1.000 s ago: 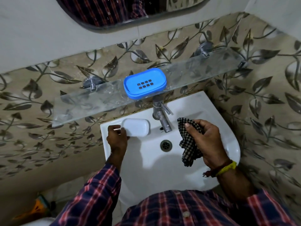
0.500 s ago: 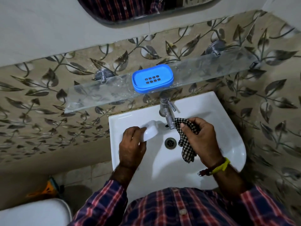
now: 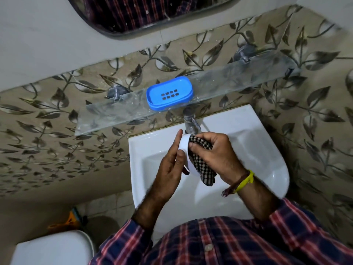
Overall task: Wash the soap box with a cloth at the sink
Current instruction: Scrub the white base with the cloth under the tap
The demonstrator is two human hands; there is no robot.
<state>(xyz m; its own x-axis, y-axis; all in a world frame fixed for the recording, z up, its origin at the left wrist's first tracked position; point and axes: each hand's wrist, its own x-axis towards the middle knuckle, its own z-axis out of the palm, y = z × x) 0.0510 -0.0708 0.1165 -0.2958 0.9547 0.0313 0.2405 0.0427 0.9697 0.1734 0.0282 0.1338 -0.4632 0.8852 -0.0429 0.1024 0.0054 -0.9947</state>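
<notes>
two hands now meet over the white sink [image 3: 248, 142]: the left hand [image 3: 170, 169] has lifted the white plastic soap box [image 3: 184, 145], and the right hand [image 3: 215, 155] pinches the checked cloth [image 3: 203, 169] against it, so wiping can start.

This is a small home bathroom. A white ceramic wash basin [image 3: 219, 197] is fixed to the wall, with a chrome tap [image 3: 191, 123] at its back edge. Above it a glass shelf [image 3: 238, 81] on metal brackets carries a blue plastic soap dish [image 3: 169, 94], and the lower rim of a mirror [image 3: 133, 18] shows higher up. The wall is tiled in a beige leaf pattern [image 3: 47, 140]. At the lower left sits the white lid of a toilet [image 3: 51, 247].
</notes>
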